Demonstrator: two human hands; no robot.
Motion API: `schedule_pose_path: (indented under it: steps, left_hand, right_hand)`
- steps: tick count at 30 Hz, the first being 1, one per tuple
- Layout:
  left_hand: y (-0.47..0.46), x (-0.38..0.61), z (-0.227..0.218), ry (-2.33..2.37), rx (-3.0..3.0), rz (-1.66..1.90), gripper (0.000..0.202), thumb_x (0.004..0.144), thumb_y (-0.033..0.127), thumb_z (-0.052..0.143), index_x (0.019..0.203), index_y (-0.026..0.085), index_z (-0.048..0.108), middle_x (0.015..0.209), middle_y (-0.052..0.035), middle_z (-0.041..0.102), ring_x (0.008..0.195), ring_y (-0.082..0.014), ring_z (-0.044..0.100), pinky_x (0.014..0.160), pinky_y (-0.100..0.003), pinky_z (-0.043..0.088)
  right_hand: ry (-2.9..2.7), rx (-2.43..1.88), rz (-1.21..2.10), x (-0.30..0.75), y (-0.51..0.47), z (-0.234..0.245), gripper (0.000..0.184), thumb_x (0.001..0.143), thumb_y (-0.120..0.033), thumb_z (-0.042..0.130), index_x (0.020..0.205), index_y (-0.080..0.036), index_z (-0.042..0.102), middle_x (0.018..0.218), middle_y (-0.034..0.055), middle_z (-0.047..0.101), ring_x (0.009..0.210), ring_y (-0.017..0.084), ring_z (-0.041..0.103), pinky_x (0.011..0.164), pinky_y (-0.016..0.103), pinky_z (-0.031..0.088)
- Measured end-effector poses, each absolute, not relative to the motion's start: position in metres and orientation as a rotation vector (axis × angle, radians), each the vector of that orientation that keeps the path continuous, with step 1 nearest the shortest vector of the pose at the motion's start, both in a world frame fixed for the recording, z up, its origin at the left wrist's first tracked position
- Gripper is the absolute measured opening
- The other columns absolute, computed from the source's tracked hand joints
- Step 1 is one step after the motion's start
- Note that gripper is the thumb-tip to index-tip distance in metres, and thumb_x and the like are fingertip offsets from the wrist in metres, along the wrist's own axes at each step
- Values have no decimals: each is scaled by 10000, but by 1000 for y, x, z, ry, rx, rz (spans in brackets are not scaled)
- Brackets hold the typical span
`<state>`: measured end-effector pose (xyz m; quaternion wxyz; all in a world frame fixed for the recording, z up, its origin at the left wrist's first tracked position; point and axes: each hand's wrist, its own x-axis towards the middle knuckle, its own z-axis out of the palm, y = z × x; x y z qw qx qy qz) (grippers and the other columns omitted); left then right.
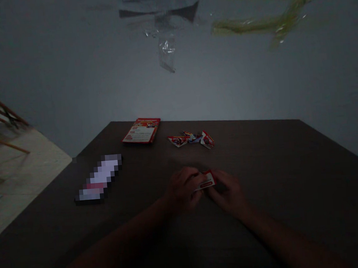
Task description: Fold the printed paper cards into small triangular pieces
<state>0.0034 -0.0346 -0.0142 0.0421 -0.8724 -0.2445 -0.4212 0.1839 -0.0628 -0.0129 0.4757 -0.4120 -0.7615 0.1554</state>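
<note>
Forearms [273, 230] lead to held card [207, 184], folded papers [179, 140] beyond, phone [104, 175] left.

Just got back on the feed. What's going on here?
A person sits or stands at a dark table, with the left hand and right hand together around a small red-and-white printed piece; the fingers hide part of it. Beyond the hands lie some small folded or crumpled printed pieces, with a stack of red-and-white printed sheets to their left. A blurred-out, phone-like device lies on the table's left side.
</note>
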Motion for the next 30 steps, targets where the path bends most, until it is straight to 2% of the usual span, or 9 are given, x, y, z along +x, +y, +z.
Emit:
schedule_pose_path:
  steps: [11, 14, 18, 20, 22, 23, 26, 30]
  left_hand:
    - [-30, 2, -12, -570, -2731, -1361, 357, 766, 74, 439, 1099, 197, 469, 1111, -102, 545, 1040, -204, 520, 856, -379, 477]
    - [-30, 3, -11, -569, -2752, -1353, 362, 754, 97, 460, 1108, 175, 463, 1107, -121, 562, 1060, -221, 521, 860, -396, 465]
    - [-30, 2, -8, -729, -2808, -1338, 433, 727, 241, 598, 1127, 168, 449, 1065, -123, 589, 1023, -250, 549, 882, -456, 423]
    - [-30, 2, -9, -857, -2827, -1392, 624, 638, 404, 719, 1143, 163, 443, 1086, -138, 574, 1037, -283, 539, 897, -488, 411]
    - [-28, 2, -12, -1009, -2881, -1545, 824, 505, 493, 792, 1166, 159, 430, 1153, -166, 533, 1088, -311, 516, 889, -473, 438]
    - [-26, 3, -15, -1124, -2936, -1654, 867, 474, 480, 812, 1177, 160, 418, 1180, -173, 515, 1093, -306, 521, 870, -440, 466]
    - [-20, 4, -22, -1426, -3232, -2005, 814, 552, 399, 800, 1199, 178, 357, 1077, -133, 592, 935, -234, 620, 759, -353, 529]
    - [-15, 2, -24, -1976, -3473, -1845, 727, 571, 299, 803, 1157, 176, 391, 939, -84, 661, 675, -166, 648, 585, -272, 527]
  right_hand:
    - [-1785, -917, 349, 187, -67, -13, 346, 745, -145, 617, 1071, -251, 572, 944, 59, 659, 793, 198, 626, 704, 336, 514]
    - [-1780, -920, 372, 187, -67, -13, 300, 756, -135, 593, 1031, -253, 589, 945, 57, 665, 811, 197, 630, 702, 331, 514]
    - [-1719, -968, 414, 191, -65, -15, 190, 764, -137, 568, 913, -242, 621, 898, 47, 681, 804, 193, 641, 709, 328, 514]
    - [-1662, -1007, 462, 192, -63, -18, 149, 764, -161, 581, 881, -237, 630, 881, 41, 687, 798, 189, 644, 716, 324, 514]
    - [-1595, -1068, 535, 193, -62, -20, 112, 768, -193, 592, 864, -228, 638, 868, 41, 690, 786, 184, 644, 708, 315, 513]
    - [-1557, -1102, 571, 193, -61, -21, 103, 766, -205, 598, 859, -221, 641, 849, 40, 691, 765, 180, 643, 692, 308, 513]
    - [-1451, -1186, 710, 193, -59, -21, 131, 737, -228, 629, 864, -196, 636, 787, 35, 691, 700, 166, 638, 648, 287, 513]
    - [-1495, -1150, 1036, 196, -55, -18, 232, 707, -227, 661, 928, -176, 614, 856, 44, 695, 766, 171, 651, 710, 293, 521]
